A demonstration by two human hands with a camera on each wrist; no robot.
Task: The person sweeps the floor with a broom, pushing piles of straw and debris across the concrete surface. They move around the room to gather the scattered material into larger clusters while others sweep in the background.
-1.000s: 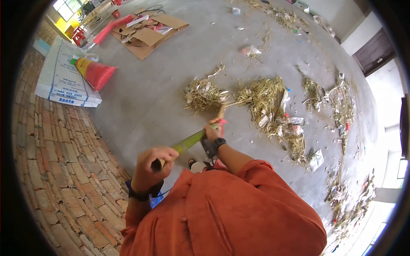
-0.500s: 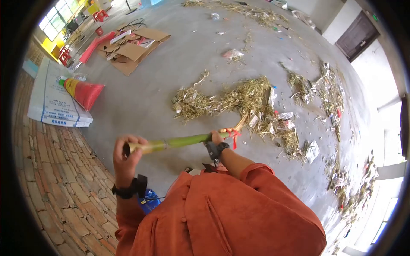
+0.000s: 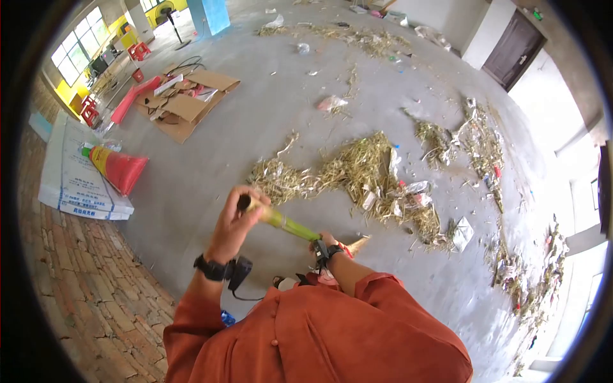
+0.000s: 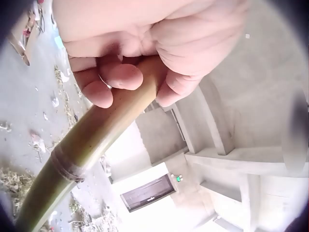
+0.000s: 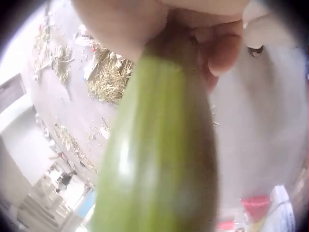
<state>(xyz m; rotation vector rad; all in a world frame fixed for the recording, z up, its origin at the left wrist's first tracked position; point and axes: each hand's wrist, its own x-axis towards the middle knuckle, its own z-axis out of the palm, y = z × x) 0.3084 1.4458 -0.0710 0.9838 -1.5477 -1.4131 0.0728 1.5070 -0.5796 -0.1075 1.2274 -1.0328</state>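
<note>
A bamboo broom (image 3: pixel 287 226) slants across the front of the body in the head view. It has a thick green and yellow handle, a red tie and a flaring straw-coloured end (image 3: pixel 357 245). My left hand (image 3: pixel 231 225) grips the handle near its hollow top end. Lower down, my right hand (image 3: pixel 328 240) holds the handle just above the red tie. The left wrist view shows the fingers (image 4: pixel 123 76) and thumb curled round the yellowish bamboo (image 4: pixel 108 123). In the right wrist view the green handle (image 5: pixel 157 140) runs up into the grip of the right hand (image 5: pixel 224 48).
Heaps of straw and litter (image 3: pixel 357 169) lie ahead; more straw (image 3: pixel 476 140) lies to the right. Flattened cardboard (image 3: pixel 191 102) is at the far left. A red sack (image 3: pixel 121 171) rests on wrapped white boards (image 3: pixel 80 185) beside a brick surface (image 3: pixel 96 281).
The broom's straw end swung from the near straw heap back towards the body. My left hand moved left, then back right and forward; both hands kept their hold.
</note>
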